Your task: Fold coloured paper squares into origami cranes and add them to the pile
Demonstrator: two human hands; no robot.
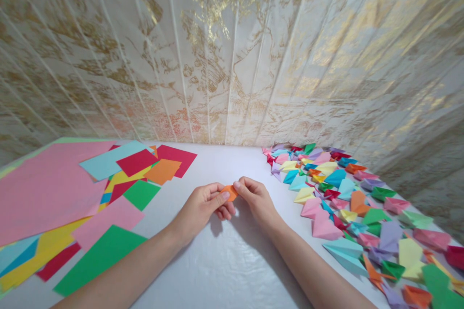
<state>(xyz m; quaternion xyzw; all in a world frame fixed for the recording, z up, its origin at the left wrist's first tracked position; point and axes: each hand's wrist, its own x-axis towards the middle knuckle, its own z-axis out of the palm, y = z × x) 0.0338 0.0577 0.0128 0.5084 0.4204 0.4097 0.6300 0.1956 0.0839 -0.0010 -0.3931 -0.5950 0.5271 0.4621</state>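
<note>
- Gold-patterned backdrop with pale upright stripes rises behind the far edge of our white tabletop.
- Between our two hands, near the middle of the tabletop, we have a small orange folded paper, raised just off the surface, its shadow below.
- Our left hand grips it narrowly, thumb on top and fingers curled beneath.
- Our right hand pinches its right end, thumb against the paper; we cannot tell exactly how the fingertips behind it sit.
- To the right we see a wide spread of folded paper pieces in many colours, some overlapping, which we judge to be finished ones. Nearest our right forearm is a light-blue folded piece with pointed ends.
- To the left we have flat, unfolded stock: a large pink sheet, a red rectangle, an orange piece and, nearer, a green sheet partly behind our left forearm.
- By our judgement, much folding is done, one piece is partway, and plenty of flat paper is left.
</note>
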